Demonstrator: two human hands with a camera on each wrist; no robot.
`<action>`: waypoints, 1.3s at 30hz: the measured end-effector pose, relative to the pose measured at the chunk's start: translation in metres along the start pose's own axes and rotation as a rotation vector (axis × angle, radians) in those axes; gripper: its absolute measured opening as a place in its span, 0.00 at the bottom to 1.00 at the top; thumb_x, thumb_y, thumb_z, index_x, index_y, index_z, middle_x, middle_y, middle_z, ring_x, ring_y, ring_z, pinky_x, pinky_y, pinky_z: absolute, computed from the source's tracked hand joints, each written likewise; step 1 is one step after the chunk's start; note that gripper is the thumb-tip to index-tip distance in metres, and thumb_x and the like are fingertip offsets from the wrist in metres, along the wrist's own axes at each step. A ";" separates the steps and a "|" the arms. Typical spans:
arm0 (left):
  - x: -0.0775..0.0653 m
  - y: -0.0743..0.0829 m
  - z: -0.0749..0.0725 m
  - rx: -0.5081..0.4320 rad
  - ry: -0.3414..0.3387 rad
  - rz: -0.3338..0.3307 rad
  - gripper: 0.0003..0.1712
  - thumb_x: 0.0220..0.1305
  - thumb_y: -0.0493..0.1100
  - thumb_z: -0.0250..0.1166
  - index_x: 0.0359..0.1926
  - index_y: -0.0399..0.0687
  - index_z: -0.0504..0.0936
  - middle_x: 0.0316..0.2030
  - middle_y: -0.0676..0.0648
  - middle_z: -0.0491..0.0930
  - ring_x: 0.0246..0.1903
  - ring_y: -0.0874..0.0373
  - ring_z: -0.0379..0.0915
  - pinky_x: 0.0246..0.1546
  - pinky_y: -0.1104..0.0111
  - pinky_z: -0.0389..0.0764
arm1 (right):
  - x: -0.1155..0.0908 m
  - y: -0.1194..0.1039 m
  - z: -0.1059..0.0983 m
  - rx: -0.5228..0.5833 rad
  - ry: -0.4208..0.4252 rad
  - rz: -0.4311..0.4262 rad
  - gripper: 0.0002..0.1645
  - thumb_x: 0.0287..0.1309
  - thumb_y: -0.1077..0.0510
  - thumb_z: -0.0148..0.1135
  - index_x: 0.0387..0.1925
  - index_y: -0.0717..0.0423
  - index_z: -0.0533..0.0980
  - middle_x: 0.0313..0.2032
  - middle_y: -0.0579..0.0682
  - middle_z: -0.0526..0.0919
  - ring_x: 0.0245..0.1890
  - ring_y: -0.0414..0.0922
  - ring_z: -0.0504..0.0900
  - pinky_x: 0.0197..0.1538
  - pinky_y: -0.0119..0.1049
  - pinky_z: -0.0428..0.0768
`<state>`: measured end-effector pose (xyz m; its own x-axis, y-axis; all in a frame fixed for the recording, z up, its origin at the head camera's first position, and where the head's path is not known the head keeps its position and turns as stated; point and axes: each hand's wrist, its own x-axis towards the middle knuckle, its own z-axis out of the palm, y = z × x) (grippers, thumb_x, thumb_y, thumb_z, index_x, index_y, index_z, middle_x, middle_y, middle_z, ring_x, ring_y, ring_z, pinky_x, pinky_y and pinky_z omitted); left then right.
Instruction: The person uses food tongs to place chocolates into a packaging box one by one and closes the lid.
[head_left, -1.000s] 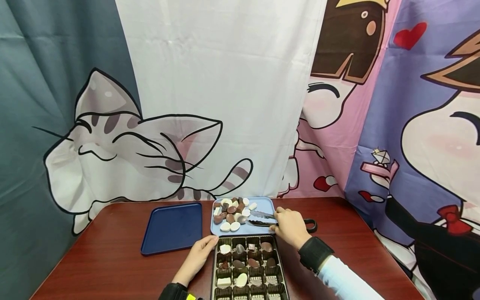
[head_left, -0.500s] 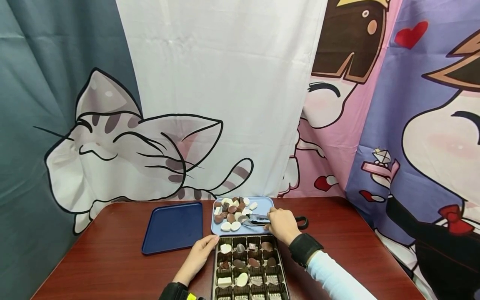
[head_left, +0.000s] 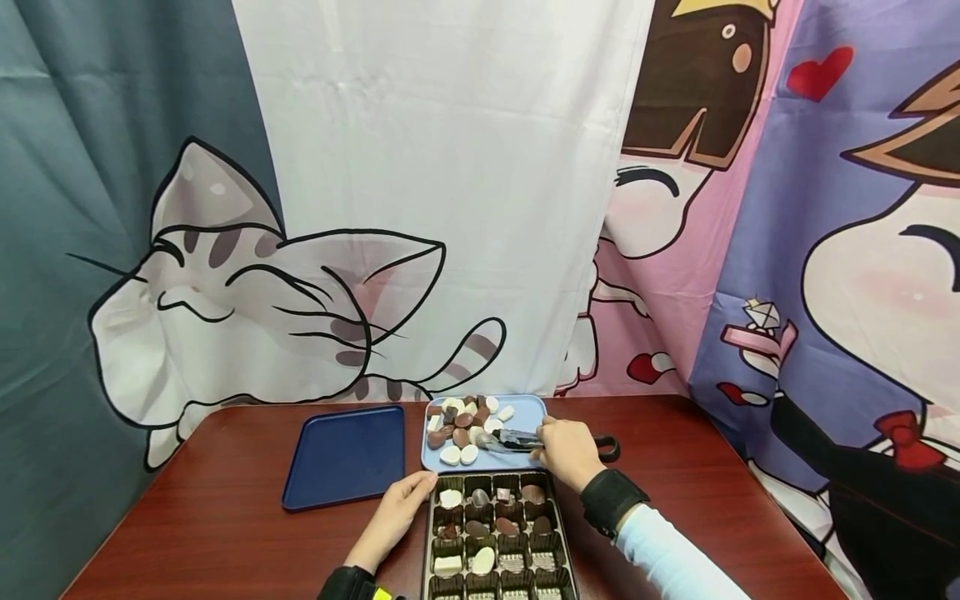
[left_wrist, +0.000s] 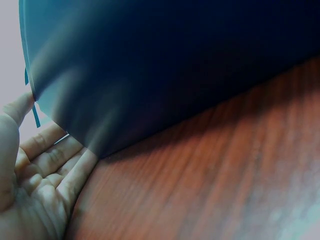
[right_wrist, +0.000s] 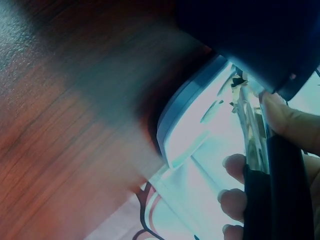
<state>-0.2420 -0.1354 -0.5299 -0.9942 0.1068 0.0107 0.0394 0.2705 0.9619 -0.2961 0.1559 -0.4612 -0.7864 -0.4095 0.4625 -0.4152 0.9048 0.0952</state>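
In the head view my left hand point(head_left: 396, 512) grips the far-left corner of a dark chocolate box point(head_left: 513, 563) divided into compartments. Several hold white, brown or grey pieces; the nearest ones hold none. The left wrist view shows thumb and fingers on either side of the box's edge. My right hand point(head_left: 570, 452) holds kitchen tongs point(head_left: 517, 441) with black handles, thumb on one arm, fingers curled round the other. Their metal arms lie close together over a light-blue tray point(head_left: 531, 408). The tips meet the right side of a pile of chocolates point(head_left: 463, 419); I cannot tell whether they pinch a piece.
A dark-blue tray point(head_left: 345, 458) lies left of the light-blue one on the reddish wooden table point(head_left: 225, 517). The light-blue tray stands just behind the box. A cartoon-printed curtain point(head_left: 450, 167) hangs right behind the table's far edge.
The right hand has moved left with the tongs, and their arms have come together at the edge of the chocolates. The left hand stays on the box corner.
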 end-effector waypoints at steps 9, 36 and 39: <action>-0.002 -0.001 0.001 -0.014 -0.018 -0.008 0.26 0.77 0.53 0.55 0.57 0.34 0.81 0.52 0.38 0.84 0.52 0.57 0.80 0.51 0.64 0.80 | 0.002 -0.003 0.009 0.030 -0.065 0.032 0.21 0.37 0.44 0.82 0.15 0.49 0.78 0.20 0.46 0.74 0.21 0.47 0.80 0.26 0.44 0.79; 0.001 0.000 0.000 -0.006 0.001 -0.007 0.25 0.77 0.53 0.55 0.57 0.36 0.81 0.54 0.38 0.84 0.53 0.53 0.80 0.51 0.61 0.81 | -0.028 -0.004 -0.077 0.079 -0.044 0.000 0.16 0.44 0.43 0.79 0.28 0.46 0.83 0.24 0.40 0.74 0.20 0.40 0.76 0.23 0.32 0.68; 0.003 -0.003 0.000 -0.008 0.001 -0.009 0.25 0.77 0.53 0.55 0.57 0.36 0.81 0.55 0.38 0.83 0.54 0.52 0.80 0.52 0.60 0.82 | -0.038 -0.006 -0.091 0.070 -0.022 -0.052 0.16 0.43 0.41 0.79 0.29 0.44 0.83 0.24 0.38 0.72 0.20 0.39 0.76 0.22 0.31 0.69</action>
<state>-0.2446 -0.1360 -0.5327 -0.9946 0.1036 0.0019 0.0294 0.2642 0.9640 -0.2221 0.1763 -0.3996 -0.7721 -0.4591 0.4393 -0.4865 0.8719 0.0561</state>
